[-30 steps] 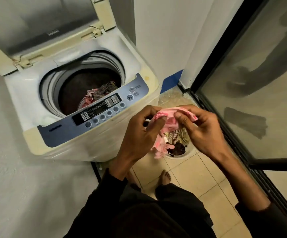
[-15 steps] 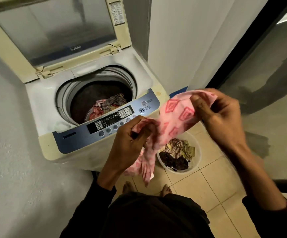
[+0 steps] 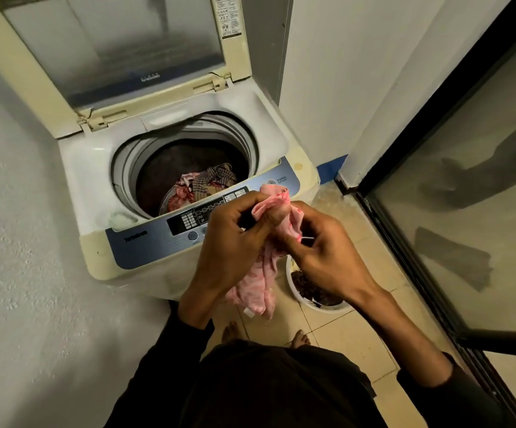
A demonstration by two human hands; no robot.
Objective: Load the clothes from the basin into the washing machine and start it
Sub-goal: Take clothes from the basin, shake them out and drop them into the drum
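Observation:
A top-loading washing machine [image 3: 145,251] stands with its lid [image 3: 121,47] raised. Checked and pink clothes [image 3: 204,186] lie in its drum. In front of the blue control panel [image 3: 185,220], my left hand [image 3: 235,242] and my right hand [image 3: 321,254] both grip a pink patterned garment [image 3: 260,288], bunched between them with its tail hanging down. The white basin [image 3: 300,296] sits on the floor below my right hand, mostly hidden, with dark clothes [image 3: 312,288] in it.
A white wall runs along the left and another stands behind the machine on the right. A black-framed glass door [image 3: 466,196] closes off the right side. My bare feet [image 3: 232,332] rest on beige floor tiles [image 3: 355,344].
The pink garment was stretched out between my hands half a second ago. Now my hands have come together and bunched it up in front of the control panel.

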